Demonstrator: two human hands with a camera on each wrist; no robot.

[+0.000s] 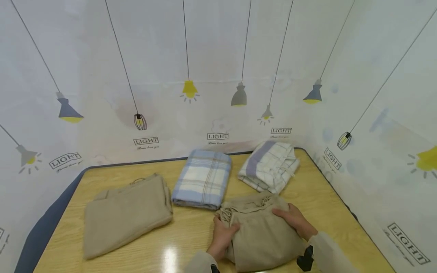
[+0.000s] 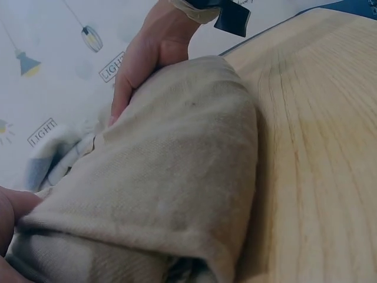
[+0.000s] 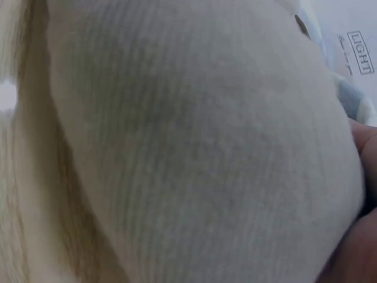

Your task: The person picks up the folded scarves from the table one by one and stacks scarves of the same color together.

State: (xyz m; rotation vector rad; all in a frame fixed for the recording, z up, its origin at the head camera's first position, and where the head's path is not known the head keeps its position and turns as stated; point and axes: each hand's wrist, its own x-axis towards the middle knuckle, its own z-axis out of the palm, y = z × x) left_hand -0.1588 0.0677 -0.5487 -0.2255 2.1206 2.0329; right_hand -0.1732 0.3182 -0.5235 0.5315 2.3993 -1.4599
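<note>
A folded beige scarf with knotted fringe along its far edge lies at the front right of the table. My left hand grips its left edge, thumb on top and the other fingers hidden under the fold. On the right edge my right hand holds the cloth, its thumb over the upper face. The left wrist view shows layered folds in the scarf, the left hand at one end and the right hand at the other. Beige cloth fills most of the right wrist view.
Another folded beige cloth lies on the left of the wooden table. Behind the scarf are a folded blue and white plaid cloth and a white checked cloth with a purple stripe. Lamp-printed wall sheets surround the table.
</note>
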